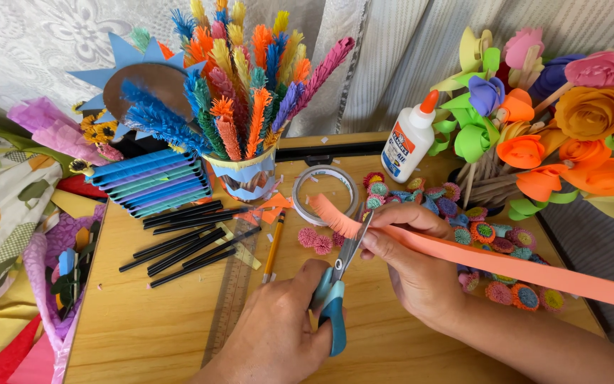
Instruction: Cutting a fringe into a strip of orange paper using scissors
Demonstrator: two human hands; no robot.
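Head view: left hand (275, 327) is gripping blue-handled scissors (335, 284), fingers closed through the handle loops, blades pointing up and away from the hand. Right hand (413, 267) is pinching a long orange paper strip (506, 263) between thumb and fingers, closed on it. The strip is running from the right hand out past the wrist to the right edge, and its fringed end (332, 213) is curling just beyond the fingertips to the left. The scissor blades are meeting the strip right beside the right hand's fingertips, touching it.

Both hands are hovering over a wooden bench (151, 334). Just beyond the hands, a tape roll (325, 192) is lying flat. Left of the left hand, a yellow pencil (273, 249) and a clear ruler (232, 291) are lying, with a spread of black sticks (186, 245) further left. Beyond those, a cup of fringed paper stems (246, 99) is standing upright, and a stack of blue rolled tubes (154, 181) beside it. Beyond the right hand, a white glue bottle (410, 142) with orange cap is leaning slightly. Small rolled paper flowers (485, 231) are scattered around and behind the right hand. Further right, a bunch of paper roses (570, 121) is standing.
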